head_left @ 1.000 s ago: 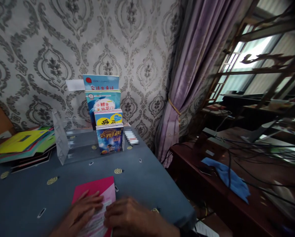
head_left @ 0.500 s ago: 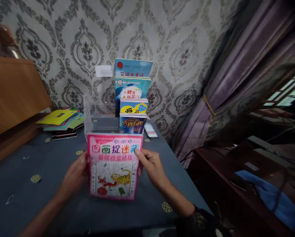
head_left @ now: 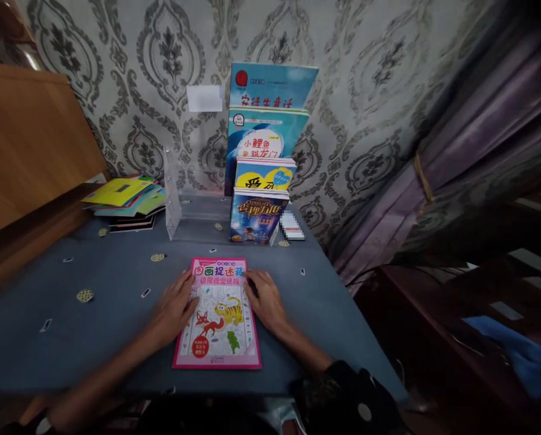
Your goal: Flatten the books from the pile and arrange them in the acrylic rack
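Note:
A pink picture book point(head_left: 221, 326) with a fox and a striped cat on its cover lies on the blue-grey tablecloth in front of me. My left hand point(head_left: 174, 308) grips its left edge, thumb over the cover. On the opposite edge my right hand point(head_left: 265, 299) holds on, fingers bent at the upper right side. Behind the book stands a clear acrylic rack point(head_left: 173, 196). Its right side carries stepped books: a dark blue book point(head_left: 258, 220) in front, then a yellow and blue book point(head_left: 265, 174), a teal book point(head_left: 268, 136) and a light blue book point(head_left: 275, 84).
A stack of colourful thin books point(head_left: 125, 196) lies at the back left, beside a wooden cabinet point(head_left: 35, 133). A phone-like object point(head_left: 292, 225), partly blurred, rests right of the rack. A purple curtain point(head_left: 438, 145) hangs at the right, above a dark red surface point(head_left: 415, 314).
The pink book has gone from tilted up in my hands to lying flat on the table. Both hands still hold its sides. My view has shifted left and downward.

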Demonstrator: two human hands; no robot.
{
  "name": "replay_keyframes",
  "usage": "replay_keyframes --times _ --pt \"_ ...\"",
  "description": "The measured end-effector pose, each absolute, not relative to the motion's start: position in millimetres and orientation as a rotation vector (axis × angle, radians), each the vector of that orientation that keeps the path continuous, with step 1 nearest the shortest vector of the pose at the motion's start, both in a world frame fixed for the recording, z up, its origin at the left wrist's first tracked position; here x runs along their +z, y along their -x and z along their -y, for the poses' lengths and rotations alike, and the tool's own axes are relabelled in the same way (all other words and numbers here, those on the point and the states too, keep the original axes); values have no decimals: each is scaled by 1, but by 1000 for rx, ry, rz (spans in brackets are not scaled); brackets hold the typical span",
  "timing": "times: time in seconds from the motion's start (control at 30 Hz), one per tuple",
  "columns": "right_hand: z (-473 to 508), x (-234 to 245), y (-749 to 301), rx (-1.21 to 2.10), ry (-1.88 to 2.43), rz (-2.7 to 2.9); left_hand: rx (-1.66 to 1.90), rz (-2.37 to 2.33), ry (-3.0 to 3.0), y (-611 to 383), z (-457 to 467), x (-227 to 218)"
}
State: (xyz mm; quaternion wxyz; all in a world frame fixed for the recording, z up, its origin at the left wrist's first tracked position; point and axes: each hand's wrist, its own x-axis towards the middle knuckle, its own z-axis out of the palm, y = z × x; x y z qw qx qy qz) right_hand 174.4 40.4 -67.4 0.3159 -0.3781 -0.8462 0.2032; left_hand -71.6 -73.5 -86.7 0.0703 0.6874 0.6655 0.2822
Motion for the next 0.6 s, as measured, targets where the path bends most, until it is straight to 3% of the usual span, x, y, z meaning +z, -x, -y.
replay_keyframes --times 0.27,0.6 --pt "-45 -75 -176 613 969 2175 724 -2049 -2176 75 56 -82" --pt "-47 -75 -179 714 974 2124 907 -1939 -2095 91 37 -89"
